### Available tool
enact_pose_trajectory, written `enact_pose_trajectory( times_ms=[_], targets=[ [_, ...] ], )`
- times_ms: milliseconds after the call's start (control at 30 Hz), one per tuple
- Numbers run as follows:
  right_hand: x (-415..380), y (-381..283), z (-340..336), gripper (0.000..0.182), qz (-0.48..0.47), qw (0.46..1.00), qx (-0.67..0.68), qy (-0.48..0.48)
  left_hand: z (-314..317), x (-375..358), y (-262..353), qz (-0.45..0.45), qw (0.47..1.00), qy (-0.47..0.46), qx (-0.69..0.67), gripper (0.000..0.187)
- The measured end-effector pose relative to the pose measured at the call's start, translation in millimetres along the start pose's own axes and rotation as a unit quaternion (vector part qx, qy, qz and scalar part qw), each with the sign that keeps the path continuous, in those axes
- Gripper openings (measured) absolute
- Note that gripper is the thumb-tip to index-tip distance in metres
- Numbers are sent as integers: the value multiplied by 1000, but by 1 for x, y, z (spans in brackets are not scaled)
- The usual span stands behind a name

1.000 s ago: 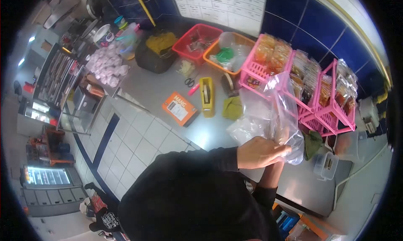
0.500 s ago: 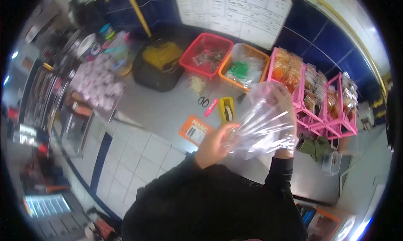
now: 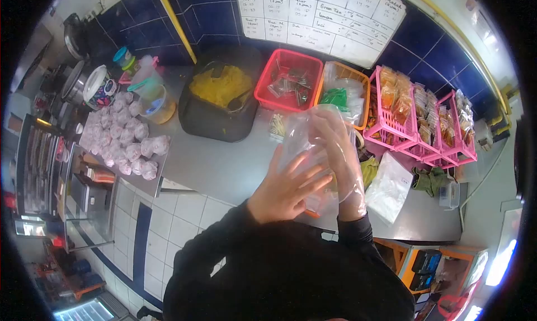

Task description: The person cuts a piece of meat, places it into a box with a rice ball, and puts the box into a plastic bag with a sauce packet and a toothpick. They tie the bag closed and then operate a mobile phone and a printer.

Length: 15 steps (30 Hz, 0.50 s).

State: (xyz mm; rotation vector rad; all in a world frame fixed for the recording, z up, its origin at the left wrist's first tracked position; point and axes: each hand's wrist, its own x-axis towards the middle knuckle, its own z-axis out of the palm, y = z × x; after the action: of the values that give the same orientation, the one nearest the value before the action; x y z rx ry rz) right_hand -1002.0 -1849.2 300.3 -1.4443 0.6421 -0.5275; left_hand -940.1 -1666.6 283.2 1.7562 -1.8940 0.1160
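A clear plastic bag (image 3: pixel 295 132) is around my right hand (image 3: pixel 337 147), reaching down to the wrist. Inside it, the fingers of that hand are stretched out and point up and to the left. My left hand (image 3: pixel 288 188) lies spread against or just in front of the bag's near side, fingers apart and gripping nothing. Under the hands, an orange packet (image 3: pixel 313 212) is mostly hidden. To the right of my right wrist lies a stack of white plastic sheets or bags (image 3: pixel 389 189).
At the back stand a black tub of yellow food (image 3: pixel 249 125), a red basket (image 3: pixel 262 100) of small packets and an orange basket (image 3: pixel 366 105) of bags. Pink racks (image 3: pixel 391 132) of packed food are at right. Wrapped bundles (image 3: pixel 133 150) fill the left end.
My left hand has let go of the bag's edge and spread its fingers. My right hand, in the bag, has moved left. The view has shifted, and the white stack now shows.
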Motion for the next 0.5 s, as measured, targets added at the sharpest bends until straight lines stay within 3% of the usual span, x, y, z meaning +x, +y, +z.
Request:
enact_pose_trajectory(
  times_ms=[100, 200, 300, 367, 400, 467, 500],
  targets=[
    [1, -3, 5, 31, 58, 993, 106, -16, 14, -2, -21, 30, 999, -14, -37, 94],
    [-10, -8, 9, 29, 82, 969, 224, 59, 13, 2, -30, 56, 996, -52, -51, 89],
    [-16, -5, 1, 29, 92, 944, 314, 35, 0, 14, -28, 83, 987, -41, -127, 80],
    [-20, -11, 0, 31, 109, 932, 336, 81, 4, 18, -25, 79, 972, 29, -219, 54],
    [-22, -11, -1, 31, 106, 932, 336, 88, 11, 20, -24, 85, 971, 27, -223, 54],
    [-27, -8, -3, 33, 83, 912, 397, 65, 30, 22, -19, 31, 965, 75, -250, 30],
    [-28, -9, -3, 33, 82, 912, 397, 69, 34, 24, -17, 33, 964, 74, -253, 30]
  ],
)
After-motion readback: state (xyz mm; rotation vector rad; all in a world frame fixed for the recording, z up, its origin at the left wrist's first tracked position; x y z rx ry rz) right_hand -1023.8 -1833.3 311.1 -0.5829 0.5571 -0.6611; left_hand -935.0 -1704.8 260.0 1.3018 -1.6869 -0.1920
